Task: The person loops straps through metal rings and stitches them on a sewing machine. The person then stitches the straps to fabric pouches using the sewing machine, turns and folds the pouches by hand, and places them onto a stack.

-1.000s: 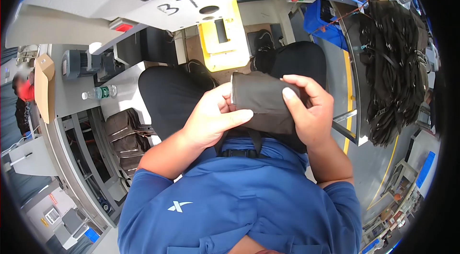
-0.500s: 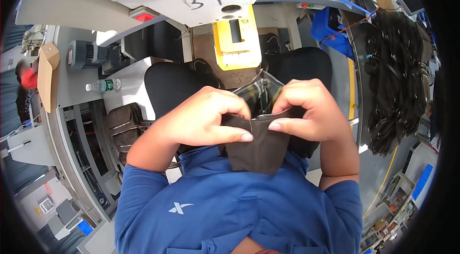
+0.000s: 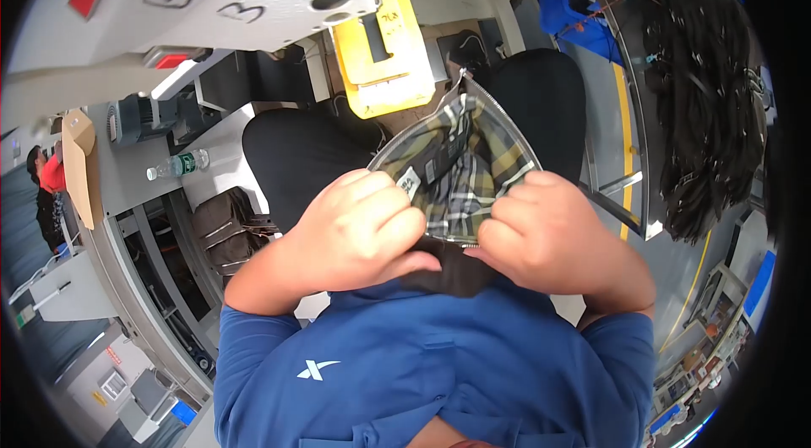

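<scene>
A dark fabric pouch [image 3: 456,171] is spread wide above my lap, showing a plaid lining of olive, black and white with a white label inside on the left. A zipper runs along its rim. My left hand [image 3: 361,228] is closed on the left side of the rim, thumb at the front. On the right side, my right hand [image 3: 541,233] grips the rim in the same way. The pouch's dark outer face hangs below both hands, partly hidden by them.
A white machine arm [image 3: 211,0] and a yellow plate [image 3: 384,47] stand ahead. Dark pieces [image 3: 705,102] hang at right near a blue bin [image 3: 574,17]. At left are a bottle [image 3: 179,164], folded dark pouches [image 3: 228,228] and a person in red [image 3: 52,173].
The pouch, first folded flat between my hands, has been pulled open wide and its plaid lining now shows. Both hands have moved onto opposite sides of its rim.
</scene>
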Motion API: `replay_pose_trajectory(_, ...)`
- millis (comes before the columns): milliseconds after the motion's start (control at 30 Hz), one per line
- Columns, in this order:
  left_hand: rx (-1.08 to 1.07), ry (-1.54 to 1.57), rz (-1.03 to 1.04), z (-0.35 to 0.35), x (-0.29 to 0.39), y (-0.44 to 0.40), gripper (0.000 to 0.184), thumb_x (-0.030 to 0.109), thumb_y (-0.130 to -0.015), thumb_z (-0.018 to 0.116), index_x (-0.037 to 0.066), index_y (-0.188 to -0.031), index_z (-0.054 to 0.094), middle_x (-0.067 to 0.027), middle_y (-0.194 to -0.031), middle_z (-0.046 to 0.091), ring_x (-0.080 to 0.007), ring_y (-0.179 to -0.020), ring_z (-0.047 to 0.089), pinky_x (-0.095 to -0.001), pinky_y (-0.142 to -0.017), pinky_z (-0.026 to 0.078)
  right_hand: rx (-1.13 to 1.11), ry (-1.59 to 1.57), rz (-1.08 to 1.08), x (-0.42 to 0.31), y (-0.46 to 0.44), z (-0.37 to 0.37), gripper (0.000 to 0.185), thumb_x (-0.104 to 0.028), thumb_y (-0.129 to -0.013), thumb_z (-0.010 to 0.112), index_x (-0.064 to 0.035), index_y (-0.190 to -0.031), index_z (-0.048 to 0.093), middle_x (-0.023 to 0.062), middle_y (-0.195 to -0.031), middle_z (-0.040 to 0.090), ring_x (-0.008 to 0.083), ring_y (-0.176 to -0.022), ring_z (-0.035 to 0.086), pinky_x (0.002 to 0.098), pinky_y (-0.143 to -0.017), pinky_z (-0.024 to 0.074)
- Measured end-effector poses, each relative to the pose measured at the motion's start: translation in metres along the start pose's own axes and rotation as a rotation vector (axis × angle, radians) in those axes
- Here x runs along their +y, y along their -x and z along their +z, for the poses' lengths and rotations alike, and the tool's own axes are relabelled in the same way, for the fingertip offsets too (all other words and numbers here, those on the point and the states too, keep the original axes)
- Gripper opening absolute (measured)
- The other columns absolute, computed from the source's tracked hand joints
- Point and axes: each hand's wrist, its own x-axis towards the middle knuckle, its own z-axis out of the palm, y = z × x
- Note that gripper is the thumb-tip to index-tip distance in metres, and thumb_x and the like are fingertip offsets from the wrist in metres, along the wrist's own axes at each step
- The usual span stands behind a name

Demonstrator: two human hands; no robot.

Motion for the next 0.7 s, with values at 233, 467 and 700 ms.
replay_pose_trajectory(233,0.340,-0.401,0.365,0.034,0.007,0.014,0.031,0.026,-0.049,0.064,0.006,-0.073,0.064,-0.0041,-0.068,0.052,-0.0180,-0.060,0.047,-0.0324,-0.054,0.036,0.157,0.287,-0.080,-0.011,0.026,0.016,0.022,-0.017,-0.057,0.065,-0.0149,-0.059,0.044,-0.0009,-0.059,0.032,0.0138,-0.051,0.036,0.0304,-0.052,0.0251)
replay_pose_trajectory(467,0.224,-0.336,0.234,0.026,0.013,0.010,0.022,0.022,-0.059,0.070,0.009,-0.076,0.065,-0.0012,-0.069,0.049,-0.0170,-0.061,0.047,-0.0318,-0.059,0.037,0.180,0.216,-0.082,-0.009,0.025,0.015,0.015,-0.016,-0.063,0.069,-0.0131,-0.063,0.054,0.0001,-0.061,0.040,0.0152,-0.053,0.043,0.0311,-0.053,0.0290)
replay_pose_trajectory(700,-0.007,0.641,-0.191,0.001,-0.028,0.012,0.022,0.022,-0.087,0.077,0.003,-0.081,0.065,-0.0080,-0.075,0.060,-0.0284,-0.068,0.058,-0.0391,-0.068,0.046,-0.022,-0.502,0.041,0.042,-0.025,-0.004,0.024,-0.022,-0.084,0.080,-0.0040,-0.076,0.066,0.0084,-0.068,0.057,0.0290,-0.062,0.059,0.0381,-0.057,0.0441)
